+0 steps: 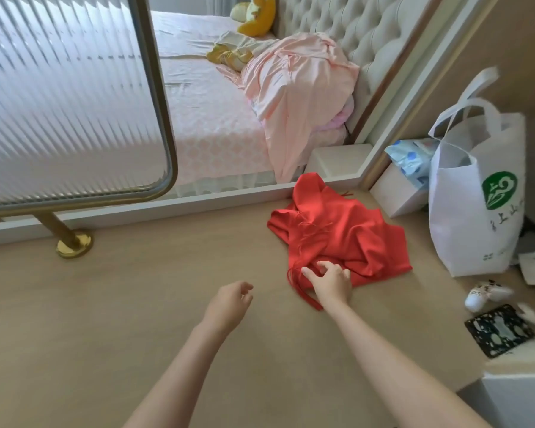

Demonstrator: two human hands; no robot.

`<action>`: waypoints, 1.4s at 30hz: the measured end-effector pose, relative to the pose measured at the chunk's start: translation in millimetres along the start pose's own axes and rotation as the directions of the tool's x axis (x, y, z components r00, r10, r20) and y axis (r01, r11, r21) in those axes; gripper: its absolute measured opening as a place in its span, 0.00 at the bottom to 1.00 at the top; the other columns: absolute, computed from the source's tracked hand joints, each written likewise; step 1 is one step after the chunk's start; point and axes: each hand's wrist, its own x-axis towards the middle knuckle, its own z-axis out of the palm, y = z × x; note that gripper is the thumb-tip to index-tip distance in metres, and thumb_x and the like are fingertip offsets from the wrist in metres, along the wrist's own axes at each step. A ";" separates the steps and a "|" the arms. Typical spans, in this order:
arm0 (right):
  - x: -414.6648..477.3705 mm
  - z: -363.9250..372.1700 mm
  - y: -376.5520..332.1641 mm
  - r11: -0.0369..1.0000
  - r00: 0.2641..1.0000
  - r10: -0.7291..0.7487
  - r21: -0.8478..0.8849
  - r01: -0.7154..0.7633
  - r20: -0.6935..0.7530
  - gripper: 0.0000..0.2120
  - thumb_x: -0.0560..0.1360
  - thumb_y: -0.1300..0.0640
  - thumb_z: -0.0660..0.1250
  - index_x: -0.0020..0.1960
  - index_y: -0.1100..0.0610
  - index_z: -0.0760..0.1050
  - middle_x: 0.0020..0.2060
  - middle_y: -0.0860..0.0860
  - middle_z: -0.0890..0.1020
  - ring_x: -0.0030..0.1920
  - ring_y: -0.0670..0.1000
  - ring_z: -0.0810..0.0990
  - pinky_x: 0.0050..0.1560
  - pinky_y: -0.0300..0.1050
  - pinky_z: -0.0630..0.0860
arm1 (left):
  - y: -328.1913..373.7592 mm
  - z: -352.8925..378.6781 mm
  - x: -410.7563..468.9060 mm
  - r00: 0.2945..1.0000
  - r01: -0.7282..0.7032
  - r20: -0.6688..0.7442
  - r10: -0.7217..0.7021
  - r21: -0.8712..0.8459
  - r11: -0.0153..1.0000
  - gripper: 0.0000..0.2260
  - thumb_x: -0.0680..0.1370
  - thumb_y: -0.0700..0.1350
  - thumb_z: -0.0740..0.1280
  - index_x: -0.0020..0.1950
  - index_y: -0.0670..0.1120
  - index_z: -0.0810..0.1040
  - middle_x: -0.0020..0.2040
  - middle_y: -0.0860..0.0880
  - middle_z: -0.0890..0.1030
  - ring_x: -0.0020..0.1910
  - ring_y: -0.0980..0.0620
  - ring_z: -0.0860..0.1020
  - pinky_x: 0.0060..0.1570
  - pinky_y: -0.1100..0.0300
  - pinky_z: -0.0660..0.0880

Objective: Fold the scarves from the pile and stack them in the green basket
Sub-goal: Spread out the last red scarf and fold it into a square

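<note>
Since red scarf (340, 230) lies crumpled on floor (136, 304) near bed (198, 118), I'd flatten it first; right hand (331, 282) half-curled, seems to pinch near edge; left hand (229, 301) hovers loosely curled, empty; send it to second corner; green basket out of view.

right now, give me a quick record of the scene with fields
cloth: red cloth, crumpled on the floor beside the bed
right hand: on the cloth's near edge, grip unclear
left hand: over bare floor, loosely curled, holding nothing
green basket: not in view
pile: only the one red cloth visible
nearby: white bag standing right of the cloth, apart from it
</note>
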 end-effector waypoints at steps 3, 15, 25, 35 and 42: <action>19.9 11.8 -15.5 0.997 0.987 -0.058 -0.054 0.051 -0.149 0.24 0.68 0.43 0.73 0.59 0.55 0.79 0.53 0.55 0.79 0.56 0.58 0.72 0.58 0.48 0.66 | 3.0 10.6 5.1 0.999 0.012 -0.040 -0.014 -0.046 0.999 0.12 0.81 0.44 0.62 0.63 0.46 0.77 0.60 0.48 0.80 0.59 0.51 0.78 0.57 0.60 0.72; 32.5 29.2 7.8 0.889 0.889 -0.416 0.121 0.442 -0.192 0.01 0.71 0.63 0.69 0.41 0.58 0.78 0.46 0.55 0.82 0.54 0.58 0.77 0.57 0.46 0.68 | 18.9 30.4 12.3 0.983 0.075 -0.139 -0.123 -0.306 0.949 0.11 0.80 0.39 0.61 0.59 0.43 0.80 0.53 0.47 0.82 0.54 0.52 0.80 0.53 0.62 0.73; -80.7 11.0 25.9 0.649 0.706 -0.700 0.508 0.566 0.108 0.02 0.75 0.55 0.62 0.46 0.52 0.73 0.40 0.41 0.76 0.43 0.44 0.76 0.63 0.40 0.68 | 48.2 45.2 15.2 0.934 0.199 0.018 -0.356 -0.854 0.481 0.09 0.78 0.48 0.67 0.54 0.43 0.78 0.43 0.45 0.79 0.37 0.52 0.76 0.37 0.62 0.75; -135.6 30.0 54.0 0.593 0.563 -0.799 0.434 0.678 0.213 0.07 0.70 0.55 0.67 0.46 0.46 0.71 0.40 0.40 0.80 0.42 0.36 0.78 0.62 0.33 0.67 | -18.4 45.2 -24.0 0.841 0.069 -0.214 -0.498 -0.869 0.490 0.09 0.76 0.31 0.66 0.43 0.44 0.78 0.38 0.44 0.80 0.38 0.51 0.75 0.33 0.64 0.73; -103.9 9.1 -9.2 0.701 0.738 -0.661 0.461 0.543 0.136 0.10 0.75 0.48 0.60 0.46 0.51 0.78 0.44 0.42 0.79 0.46 0.43 0.77 0.52 0.40 0.73 | -46.5 15.8 -51.6 0.759 -0.052 -0.411 -0.504 -0.811 0.583 0.11 0.73 0.31 0.71 0.37 0.47 0.78 0.37 0.51 0.80 0.38 0.54 0.75 0.42 0.63 0.72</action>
